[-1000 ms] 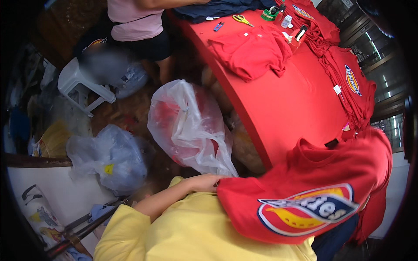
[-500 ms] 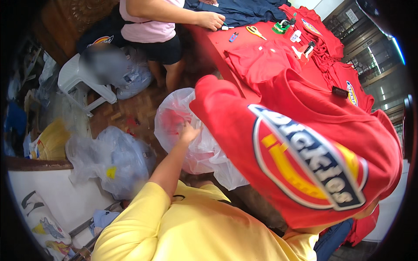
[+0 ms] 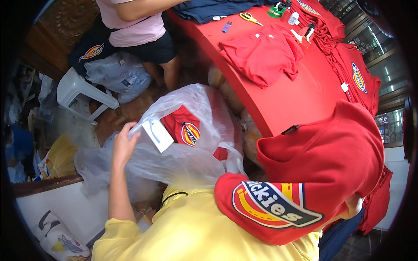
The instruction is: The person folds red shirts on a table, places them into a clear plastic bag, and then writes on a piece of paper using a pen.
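Note:
My left hand (image 3: 125,145) pinches the rim of a large clear plastic bag (image 3: 148,161), pulling its mouth wide. Inside the bag lie folded red shirts (image 3: 176,119) with a printed emblem, and a white card (image 3: 156,135) rests at its opening. A red T-shirt (image 3: 322,161) with a large multicoloured emblem hangs draped over my right arm. My right hand (image 3: 355,204) shows only in part at the shirt's far right side; the cloth hides most of its fingers.
A red-covered table (image 3: 235,78) carries a crumpled red shirt (image 3: 265,56), yellow scissors (image 3: 249,18), blue snips (image 3: 227,27) and a green tape dispenser (image 3: 277,9). Another person (image 3: 139,26) stands at its far left end. A white plastic stool (image 3: 82,91) and a filled bag (image 3: 119,74) stand on the floor.
My left hand has moved left and drawn the plastic bag open, so the red shirts inside now show. The red T-shirt has swung lower and to the right. The other person's hand has left the view.

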A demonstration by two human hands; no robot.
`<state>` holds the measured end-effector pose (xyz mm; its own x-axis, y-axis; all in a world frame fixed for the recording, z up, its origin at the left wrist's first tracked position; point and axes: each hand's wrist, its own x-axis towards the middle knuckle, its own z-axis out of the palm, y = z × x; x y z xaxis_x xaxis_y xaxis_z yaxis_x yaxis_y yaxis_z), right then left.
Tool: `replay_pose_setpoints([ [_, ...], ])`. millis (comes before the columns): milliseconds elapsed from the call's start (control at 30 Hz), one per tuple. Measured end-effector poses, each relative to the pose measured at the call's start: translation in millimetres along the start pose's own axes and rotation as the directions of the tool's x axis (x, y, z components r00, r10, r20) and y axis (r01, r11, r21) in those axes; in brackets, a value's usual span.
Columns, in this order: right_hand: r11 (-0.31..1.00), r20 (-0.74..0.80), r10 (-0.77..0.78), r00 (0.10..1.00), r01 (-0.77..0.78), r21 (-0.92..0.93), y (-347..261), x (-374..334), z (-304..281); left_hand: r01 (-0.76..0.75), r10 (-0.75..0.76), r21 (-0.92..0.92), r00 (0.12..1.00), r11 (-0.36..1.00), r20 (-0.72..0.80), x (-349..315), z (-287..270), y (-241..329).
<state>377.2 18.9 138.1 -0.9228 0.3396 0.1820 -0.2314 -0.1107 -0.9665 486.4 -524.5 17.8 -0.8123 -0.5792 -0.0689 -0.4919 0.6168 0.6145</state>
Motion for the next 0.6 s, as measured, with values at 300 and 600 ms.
replay_pose_setpoints([
  [300,0.997,0.059,-0.068,0.996,0.067,0.027,-14.0,-27.2,83.9,-0.129,0.091,0.315,0.987,0.94,0.134,46.6,-40.1,4.3],
  [600,0.995,0.216,-0.035,0.976,0.015,0.094,-0.4,-67.3,174.1,-0.859,0.912,0.468,0.343,0.207,0.225,133.6,129.9,16.0],
])
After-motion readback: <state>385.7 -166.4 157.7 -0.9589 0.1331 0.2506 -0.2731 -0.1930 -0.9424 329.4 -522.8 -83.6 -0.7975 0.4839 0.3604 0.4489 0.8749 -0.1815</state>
